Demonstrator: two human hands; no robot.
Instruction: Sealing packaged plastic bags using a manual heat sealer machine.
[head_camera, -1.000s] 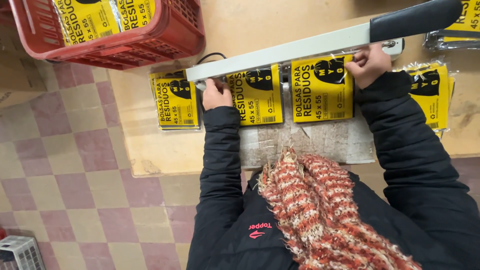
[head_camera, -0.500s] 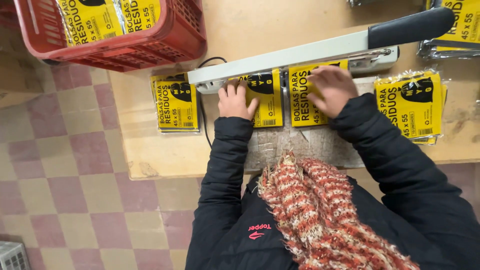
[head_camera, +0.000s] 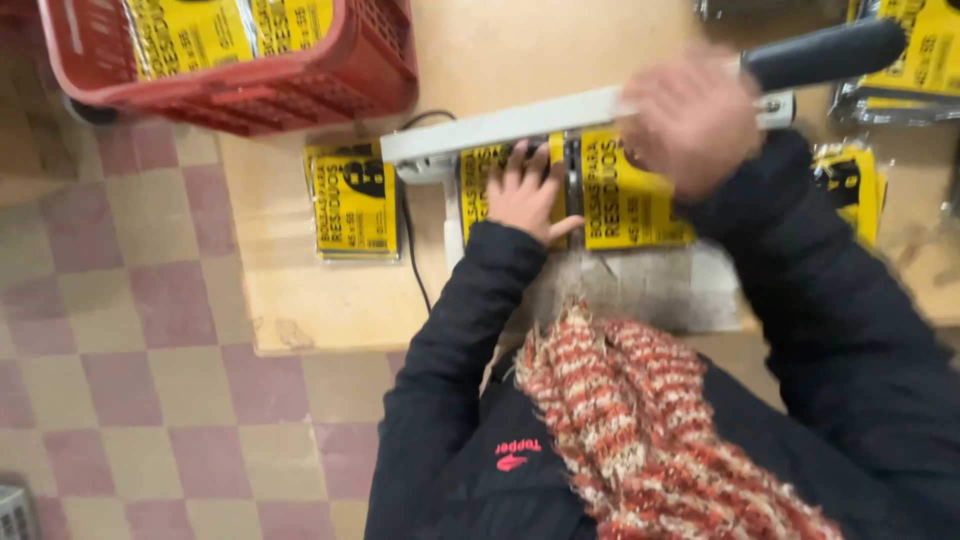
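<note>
Left hand (head_camera: 525, 190) lying flat, fingers spread, pressing yellow packet (head_camera: 495, 180) under sealer arm (head_camera: 520, 125). Right hand (head_camera: 690, 120) blurred over arm; grip unclear.

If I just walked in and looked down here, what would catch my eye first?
Probably the bright yellow packets lying under the long grey sealer arm on the wooden table. The left hand presses one flat, while the blurred right hand is raised at the arm. At top left, a red basket holds more packets.
</note>
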